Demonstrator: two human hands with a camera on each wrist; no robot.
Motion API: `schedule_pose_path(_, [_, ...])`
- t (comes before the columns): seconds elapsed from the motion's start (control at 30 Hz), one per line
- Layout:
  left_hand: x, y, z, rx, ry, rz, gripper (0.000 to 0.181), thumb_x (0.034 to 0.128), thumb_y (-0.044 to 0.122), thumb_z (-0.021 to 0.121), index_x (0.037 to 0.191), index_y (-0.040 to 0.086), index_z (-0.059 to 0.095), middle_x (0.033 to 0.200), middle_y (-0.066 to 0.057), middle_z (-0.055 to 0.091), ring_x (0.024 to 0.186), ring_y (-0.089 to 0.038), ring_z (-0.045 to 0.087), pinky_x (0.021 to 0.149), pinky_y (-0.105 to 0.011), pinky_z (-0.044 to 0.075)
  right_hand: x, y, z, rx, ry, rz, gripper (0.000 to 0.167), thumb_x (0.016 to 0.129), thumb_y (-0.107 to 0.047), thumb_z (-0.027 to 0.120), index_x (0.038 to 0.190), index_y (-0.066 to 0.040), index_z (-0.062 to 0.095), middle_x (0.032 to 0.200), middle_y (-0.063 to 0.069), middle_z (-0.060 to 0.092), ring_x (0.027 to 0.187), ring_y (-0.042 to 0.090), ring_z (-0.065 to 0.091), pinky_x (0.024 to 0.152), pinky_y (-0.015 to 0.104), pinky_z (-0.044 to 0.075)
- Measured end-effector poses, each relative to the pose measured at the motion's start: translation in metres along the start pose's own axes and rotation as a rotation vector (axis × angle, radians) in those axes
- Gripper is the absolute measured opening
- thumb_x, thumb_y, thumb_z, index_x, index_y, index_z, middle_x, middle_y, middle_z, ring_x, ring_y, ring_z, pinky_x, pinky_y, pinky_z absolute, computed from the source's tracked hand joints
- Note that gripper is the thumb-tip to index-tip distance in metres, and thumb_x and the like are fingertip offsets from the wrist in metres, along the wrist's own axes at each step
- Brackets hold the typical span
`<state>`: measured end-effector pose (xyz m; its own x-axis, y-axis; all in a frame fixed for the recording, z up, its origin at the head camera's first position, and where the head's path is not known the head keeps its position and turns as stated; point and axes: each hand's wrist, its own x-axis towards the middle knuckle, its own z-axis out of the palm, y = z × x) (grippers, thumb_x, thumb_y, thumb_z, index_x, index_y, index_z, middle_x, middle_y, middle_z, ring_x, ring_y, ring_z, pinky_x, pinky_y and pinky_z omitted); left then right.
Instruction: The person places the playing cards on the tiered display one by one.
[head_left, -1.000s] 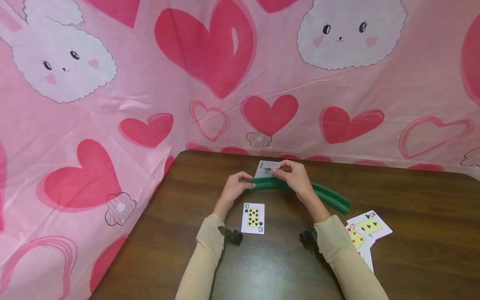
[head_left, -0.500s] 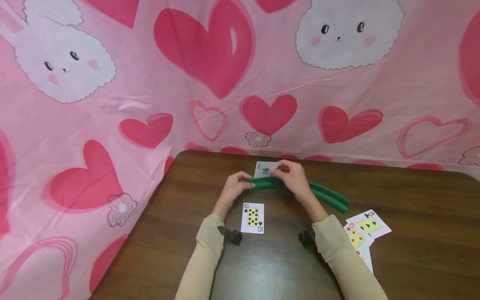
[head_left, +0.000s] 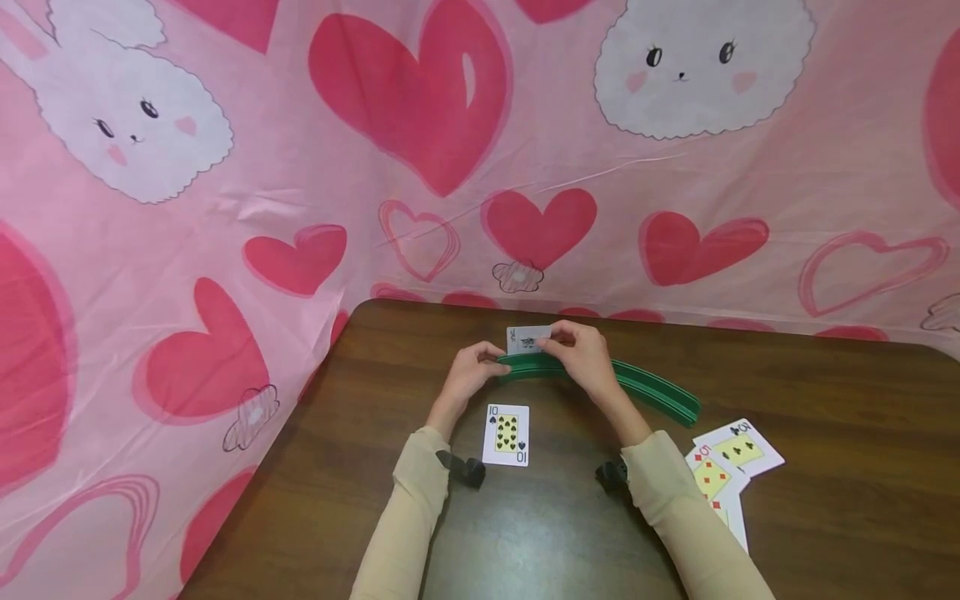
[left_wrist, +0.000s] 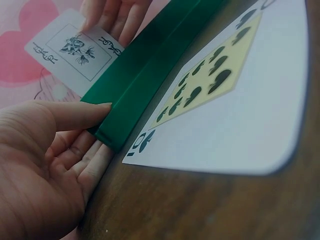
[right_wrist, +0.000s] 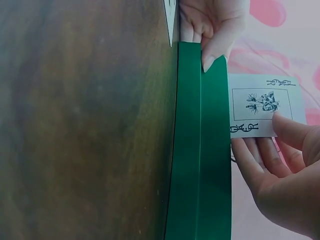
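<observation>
Near the far left corner of the counter (head_left: 840,433), your left hand (head_left: 468,371) pinches the left end of the green holder (head_left: 660,393), while your right hand (head_left: 585,354), just beside it, pinches the joker (head_left: 522,340) by its right side. The joker rises behind the holder, near the counter's far edge; whether its lower edge sits in a slot, you cannot tell. Rightward, the holder curves to a free end just beside the three of clubs (head_left: 741,450), which the five of diamonds (head_left: 707,477) overlaps, close by your right sleeve (head_left: 697,512). On the near side, the ten of spades (head_left: 506,435) lies flat, apart from the holder, with wood showing between it and the counter's left edge
</observation>
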<state>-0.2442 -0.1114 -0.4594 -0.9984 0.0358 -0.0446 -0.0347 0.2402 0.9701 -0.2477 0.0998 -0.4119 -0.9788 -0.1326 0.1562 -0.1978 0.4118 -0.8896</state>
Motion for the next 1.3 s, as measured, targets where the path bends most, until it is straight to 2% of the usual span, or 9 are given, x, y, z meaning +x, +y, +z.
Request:
schedule_pose_path(0.13, [-0.001,0.000,-0.001,0.006,-0.007,0.001,0.016,0.0887,0.004,0.077,0.104,-0.001,0.074,0.095,-0.009,0.071,0.085,-0.019,0.062,0.081,-0.031,0.049,-0.001,0.000,0.002,0.004,0.010,-0.001,0.021,0.097,-0.015,0.074,0.110,0.001,0.074,0.112,0.020,0.074,0.101,0.035,0.070,0.095,0.050,0.055])
schedule_pose_path(0.43, [0.002,-0.005,-0.014,0.012,-0.096,0.019,0.021,0.0912,0.007,0.072,0.111,0.000,0.074,0.108,-0.010,0.073,0.093,-0.019,0.062,0.088,-0.034,0.049,-0.002,0.000,0.004,-0.004,0.027,-0.011,0.019,0.095,-0.014,0.075,0.107,0.002,0.075,0.108,0.020,0.075,0.098,0.035,0.070,0.093,0.050,0.055])
schedule_pose_path(0.57, [0.003,-0.005,-0.015,0.010,-0.112,0.019,0.022,0.0915,0.007,0.072,0.112,0.000,0.074,0.109,-0.011,0.073,0.092,-0.018,0.062,0.087,-0.034,0.049,-0.003,0.000,0.004,-0.007,0.027,-0.010,0.019,0.096,-0.014,0.075,0.107,0.002,0.075,0.108,0.019,0.075,0.098,0.034,0.070,0.093,0.049,0.055])
schedule_pose_path(0.93, [0.001,-0.003,-0.007,-0.009,-0.052,0.021,0.019,0.0882,0.003,0.072,0.107,-0.002,0.074,0.099,-0.009,0.074,0.087,-0.016,0.062,0.081,-0.029,0.049,-0.003,0.000,0.005,-0.018,0.037,-0.009,0.020,0.096,-0.014,0.075,0.107,0.002,0.075,0.108,0.020,0.075,0.098,0.035,0.071,0.094,0.050,0.055])
schedule_pose_path(1.3, [0.000,-0.004,-0.007,-0.004,-0.046,0.016,0.019,0.0910,0.004,0.071,0.109,-0.001,0.075,0.101,-0.011,0.074,0.090,-0.020,0.062,0.087,-0.034,0.050,-0.003,0.000,0.007,-0.018,0.041,-0.017,0.020,0.096,-0.015,0.076,0.105,0.002,0.075,0.106,0.019,0.076,0.097,0.034,0.071,0.093,0.049,0.056])
